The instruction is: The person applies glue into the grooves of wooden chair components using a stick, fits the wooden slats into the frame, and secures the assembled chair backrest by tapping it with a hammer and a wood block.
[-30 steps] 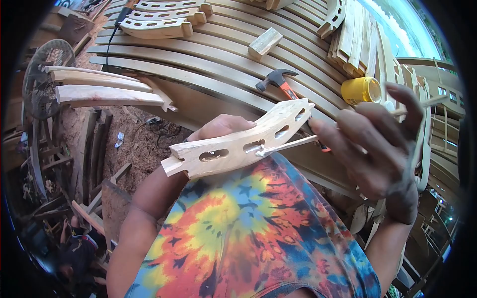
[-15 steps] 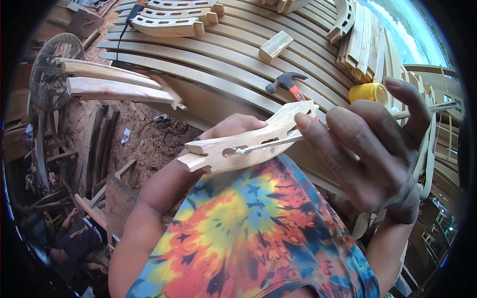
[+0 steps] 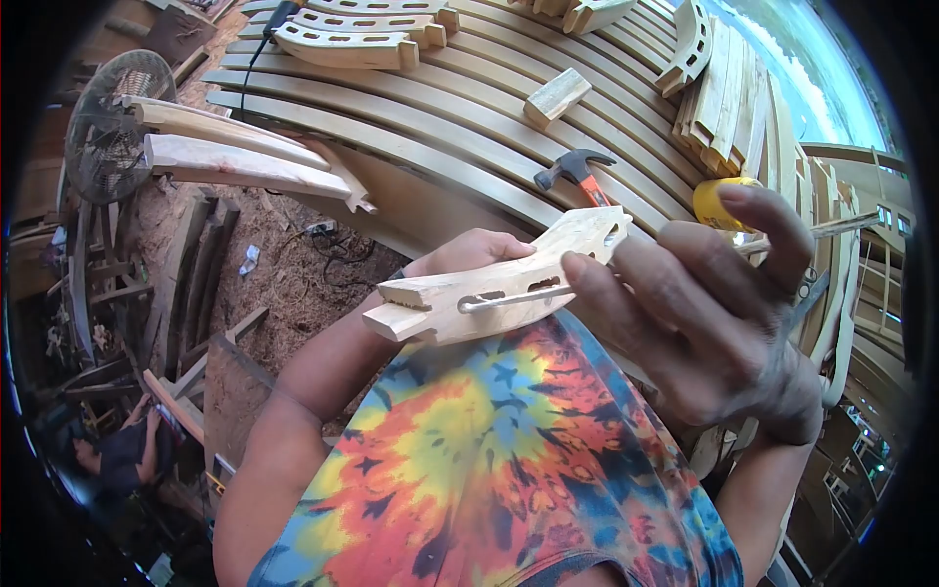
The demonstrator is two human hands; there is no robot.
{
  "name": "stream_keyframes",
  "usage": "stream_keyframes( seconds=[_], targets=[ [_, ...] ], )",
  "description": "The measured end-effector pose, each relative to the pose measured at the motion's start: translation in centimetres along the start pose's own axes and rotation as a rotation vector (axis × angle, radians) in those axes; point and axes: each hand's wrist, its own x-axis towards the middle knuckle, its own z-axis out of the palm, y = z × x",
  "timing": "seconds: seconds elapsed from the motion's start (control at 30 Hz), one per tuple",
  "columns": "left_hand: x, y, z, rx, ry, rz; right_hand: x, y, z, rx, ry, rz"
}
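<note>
The pale, slender wooden stick reaches leftward from the right hand, its long axis running roughly along the curved, slotted pale-wood piece. Its tip meets the slot nearest the piece's left end; how deep it sits, I cannot tell. The right hand's grip is closed on the stick; the left hand's is clamped on the piece's far side, holding it before the bench's near edge. The yellow cylindrical tub stands toward the bench's right edge, partly behind the right hand, contents hidden.
</note>
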Motion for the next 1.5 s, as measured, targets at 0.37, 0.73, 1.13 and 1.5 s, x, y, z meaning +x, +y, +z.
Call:
stream_keyframes(
  seconds=[0.37,0.73,1.13,1.5],
  targets=[
    [1.1,-0.9,-1.2,-0.108,0.048,-0.071,0.0,0.5,-1.9,-0.045,-0.082,0.129],
    [0.1,-0.1,0.5,0.071,0.064,-0.020,-0.6,-0.4,-0.7,0.048,0.002,0.084],
    [-1.4,0.3,-2.0,-0.046,0.177,0.003,-10.9,10.8,-8.1,-0.591,-0.529,0.954],
    [-2.6,1.5,-1.5,0.100,0.318,0.194,-16.5,14.7,0.1,-0.329,-0.880,1.373]
  ],
)
